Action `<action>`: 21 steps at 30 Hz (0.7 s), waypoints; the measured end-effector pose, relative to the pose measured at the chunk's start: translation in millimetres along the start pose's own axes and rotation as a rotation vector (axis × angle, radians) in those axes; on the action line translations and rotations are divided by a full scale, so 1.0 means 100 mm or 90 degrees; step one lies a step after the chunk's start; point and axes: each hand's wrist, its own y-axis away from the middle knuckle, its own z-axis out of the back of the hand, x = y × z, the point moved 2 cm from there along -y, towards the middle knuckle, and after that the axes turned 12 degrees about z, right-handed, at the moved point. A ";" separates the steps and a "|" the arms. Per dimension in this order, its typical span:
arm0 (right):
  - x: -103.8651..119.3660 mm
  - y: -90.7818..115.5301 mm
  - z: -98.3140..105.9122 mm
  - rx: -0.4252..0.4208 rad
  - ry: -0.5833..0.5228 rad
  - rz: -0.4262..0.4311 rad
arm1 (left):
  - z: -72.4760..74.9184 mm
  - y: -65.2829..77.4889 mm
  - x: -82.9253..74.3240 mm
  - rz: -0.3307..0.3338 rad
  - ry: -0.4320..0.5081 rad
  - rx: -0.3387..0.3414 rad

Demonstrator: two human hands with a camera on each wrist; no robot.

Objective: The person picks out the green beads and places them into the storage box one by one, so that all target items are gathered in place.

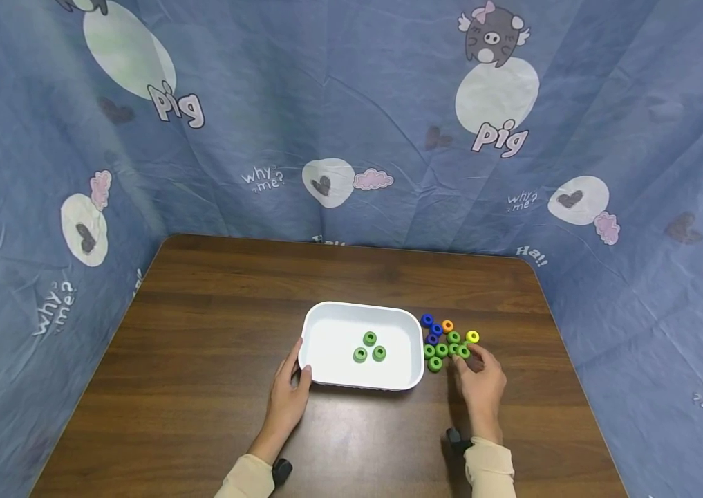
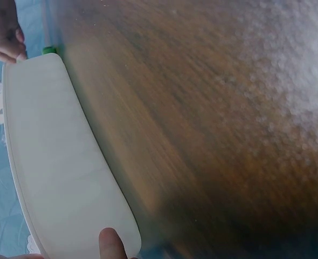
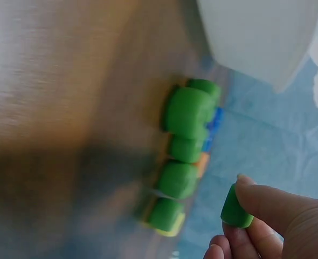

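A white rectangular tray (image 1: 397,363) stands mid-table with three green ring-shaped beads (image 1: 370,338) inside. At its near-left corner, my left hand (image 1: 289,395) grips it, thumb against the front wall and fingers along the left side. The left wrist view shows that thumb (image 2: 110,243) on the outer wall. To the right of the tray, my right hand (image 1: 482,387) pinches a green bead (image 3: 235,209) between thumb and fingers, raised off the table in the right wrist view. Several other green beads (image 3: 188,113) lie just beyond it.
Beside the tray's right wall, the loose group also has blue beads (image 1: 427,320), an orange bead (image 1: 447,326) and a yellow bead (image 1: 472,337). The brown wooden table (image 1: 214,311) ends at a blue printed curtain (image 1: 351,124) behind and at the sides.
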 end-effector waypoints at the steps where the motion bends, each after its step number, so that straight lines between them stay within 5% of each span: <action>1: 0.03 -0.02 0.01 -0.002 0.000 0.005 | 0.00 0.00 0.00 -0.001 0.001 0.000; 12: 0.40 -0.23 -0.03 0.001 -0.035 0.088 | 0.01 -0.01 0.00 -0.006 -0.002 -0.006; 21: 0.66 -0.17 -0.22 0.058 -0.066 0.142 | 0.00 0.00 0.00 -0.017 0.005 -0.009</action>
